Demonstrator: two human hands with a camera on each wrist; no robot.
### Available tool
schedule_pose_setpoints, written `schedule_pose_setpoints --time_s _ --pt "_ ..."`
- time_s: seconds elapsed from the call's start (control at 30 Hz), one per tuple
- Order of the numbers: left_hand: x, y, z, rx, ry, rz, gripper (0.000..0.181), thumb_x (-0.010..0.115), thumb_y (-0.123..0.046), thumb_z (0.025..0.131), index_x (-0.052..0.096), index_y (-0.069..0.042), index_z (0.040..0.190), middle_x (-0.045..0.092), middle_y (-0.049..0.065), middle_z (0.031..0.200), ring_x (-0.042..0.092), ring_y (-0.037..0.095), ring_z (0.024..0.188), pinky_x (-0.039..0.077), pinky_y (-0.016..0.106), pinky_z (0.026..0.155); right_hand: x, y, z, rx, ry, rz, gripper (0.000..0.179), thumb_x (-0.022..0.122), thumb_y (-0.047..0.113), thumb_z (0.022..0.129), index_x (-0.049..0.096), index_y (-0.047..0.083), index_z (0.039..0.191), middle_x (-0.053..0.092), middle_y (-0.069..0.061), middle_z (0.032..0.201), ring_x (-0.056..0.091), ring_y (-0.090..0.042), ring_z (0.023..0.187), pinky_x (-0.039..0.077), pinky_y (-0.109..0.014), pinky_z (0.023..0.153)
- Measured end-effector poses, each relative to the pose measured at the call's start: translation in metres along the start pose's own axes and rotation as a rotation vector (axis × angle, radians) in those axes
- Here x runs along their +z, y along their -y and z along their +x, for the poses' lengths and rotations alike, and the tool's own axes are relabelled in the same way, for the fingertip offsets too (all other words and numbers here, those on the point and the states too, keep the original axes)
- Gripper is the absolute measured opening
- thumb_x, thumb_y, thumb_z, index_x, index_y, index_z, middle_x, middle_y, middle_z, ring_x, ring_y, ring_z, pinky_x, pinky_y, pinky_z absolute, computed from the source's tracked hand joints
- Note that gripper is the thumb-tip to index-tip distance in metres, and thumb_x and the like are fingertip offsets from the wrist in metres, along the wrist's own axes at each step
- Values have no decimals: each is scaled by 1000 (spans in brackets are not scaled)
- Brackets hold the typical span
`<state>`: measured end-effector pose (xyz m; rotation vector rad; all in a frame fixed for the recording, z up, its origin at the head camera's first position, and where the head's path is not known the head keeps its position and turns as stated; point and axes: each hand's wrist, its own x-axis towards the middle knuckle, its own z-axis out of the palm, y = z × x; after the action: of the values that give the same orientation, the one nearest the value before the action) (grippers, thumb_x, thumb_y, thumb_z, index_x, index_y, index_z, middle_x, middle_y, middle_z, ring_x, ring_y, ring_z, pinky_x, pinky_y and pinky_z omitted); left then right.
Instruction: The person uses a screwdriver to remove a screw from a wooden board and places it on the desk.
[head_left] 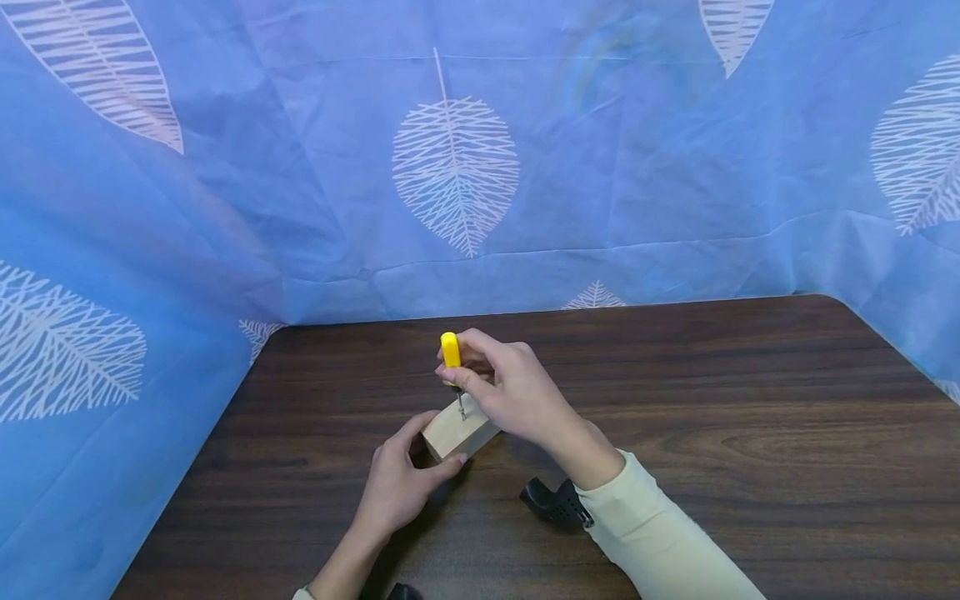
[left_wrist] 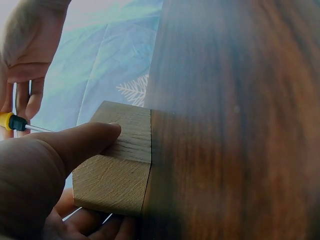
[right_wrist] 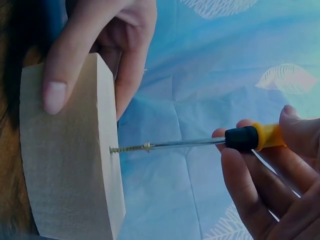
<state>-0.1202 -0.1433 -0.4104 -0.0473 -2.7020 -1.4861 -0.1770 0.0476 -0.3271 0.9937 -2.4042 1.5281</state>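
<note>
A pale wooden block (head_left: 453,432) lies on the dark table, gripped at its near left end between the thumb and fingers of my left hand (head_left: 401,479). A brass-coloured screw (right_wrist: 131,148) stands in the block's top face, its tip sunk in and most of its thread showing. On the screw's head rests the tip of a screwdriver (right_wrist: 187,143) with a yellow and black handle. My right hand (head_left: 517,387) holds that handle between thumb and fingers, above the block. In the left wrist view, the left thumb (left_wrist: 92,140) presses on the block's side and hides part of it.
The dark wood-grain table (head_left: 712,417) extends to both sides of the hands. Behind it and along the left hangs a blue cloth (head_left: 322,167) with white leaf prints. A black wrist-worn device (head_left: 555,502) sits by the right sleeve.
</note>
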Motion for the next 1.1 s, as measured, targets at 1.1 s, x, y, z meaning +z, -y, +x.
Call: schedule_pose_setpoints --time_s 1.1 --pt "0 2 0 7 4 7 56 92 -24 87 69 -21 137 75 7 128 66 22 107 52 43 91 -6 4 0 103 -29 18 24 77 27 102 63 19 119 83 5 111 77 -11 102 56 -42 90"
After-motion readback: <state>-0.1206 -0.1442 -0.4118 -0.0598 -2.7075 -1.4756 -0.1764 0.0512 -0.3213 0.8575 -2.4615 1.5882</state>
